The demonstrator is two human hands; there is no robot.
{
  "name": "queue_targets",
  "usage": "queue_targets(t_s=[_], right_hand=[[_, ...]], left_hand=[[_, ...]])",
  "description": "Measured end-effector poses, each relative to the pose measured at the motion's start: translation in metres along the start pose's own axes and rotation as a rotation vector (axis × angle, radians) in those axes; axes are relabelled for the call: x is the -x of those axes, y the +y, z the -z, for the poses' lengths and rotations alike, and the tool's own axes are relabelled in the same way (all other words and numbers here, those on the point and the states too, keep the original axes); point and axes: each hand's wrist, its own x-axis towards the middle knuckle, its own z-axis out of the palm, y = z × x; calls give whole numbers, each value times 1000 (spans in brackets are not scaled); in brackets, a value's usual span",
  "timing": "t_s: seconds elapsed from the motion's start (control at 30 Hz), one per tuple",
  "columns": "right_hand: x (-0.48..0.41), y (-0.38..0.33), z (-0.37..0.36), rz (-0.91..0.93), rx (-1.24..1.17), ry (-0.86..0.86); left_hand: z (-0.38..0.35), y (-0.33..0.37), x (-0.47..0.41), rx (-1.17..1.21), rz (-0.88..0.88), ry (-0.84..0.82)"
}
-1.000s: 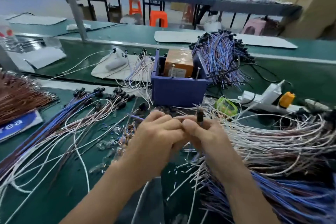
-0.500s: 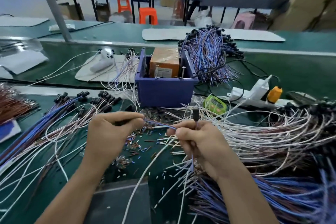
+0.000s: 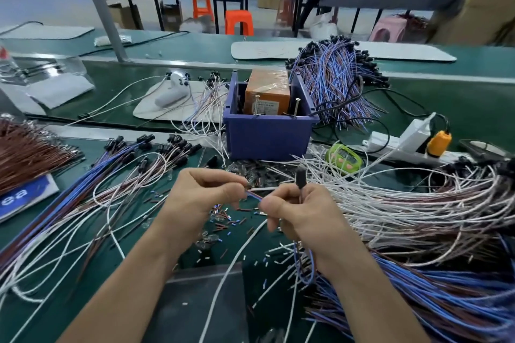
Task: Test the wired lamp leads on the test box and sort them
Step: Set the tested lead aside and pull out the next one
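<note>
Head camera: a worker at a green bench (image 3: 451,103) holds one lamp lead (image 3: 255,194) stretched between two bare hands, low in the middle of the view and near the front of the test box (image 3: 266,90). The left hand (image 3: 203,198) has its grip pressed thumb to forefinger, pinching the lead's free wire ends, one blue-and-red and one white. The right hand (image 3: 302,213) has its grip curled round the other part of the same lead, whose black lamp socket (image 3: 301,177) stands upright above the knuckles, while a loop of blue wire hangs out below the palm. The test box, orange and taped, sits inside a blue plastic bin (image 3: 267,138), with two metal pins (image 3: 297,106) standing upright at its near edge. Behind and to the right of the bin lies a thick bundle of blue and brown leads (image 3: 334,78). White leads (image 3: 418,203) fan across the bench to the right of the hands, with a heap of blue leads (image 3: 446,303) nearer the camera. To the left, more leads with black sockets (image 3: 145,159) are spread in loose arcs, and brown wires (image 3: 28,153) lie at the far left edge. Short cut bits of insulation (image 3: 228,218) litter the bench under the hands. A green timer (image 3: 344,157) sits just right of the bin, beside a white power strip (image 3: 404,139) carrying an orange plug (image 3: 439,143).
</note>
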Motion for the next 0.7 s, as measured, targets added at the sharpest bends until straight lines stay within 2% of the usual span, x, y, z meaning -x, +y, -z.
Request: queue_targets(t_s=[0.1,0.17,0.27,0.4,0.5,0.53,0.63,0.7], right_hand=[[2,0,-2,-19,-42,11],[2,1,0,-17,-92,42],[2,1,1,-29,-173,79],[0,2,-2,-22,-162,65],[0,3,-3,-2,-122,52],[0,3,-4,-1,-118,51],[0,4,-5,11,-111,56],[1,3,-4,28,-129,73]], left_hand=[[1,3,-1,297,71,133],[7,5,-4,400,80,229],[7,5,-3,314,68,231],[-8,1,5,0,3,53],[-11,2,5,-63,5,86],[-12,1,5,-39,29,106],[-15,2,2,290,134,227],[-9,0,0,269,81,275]])
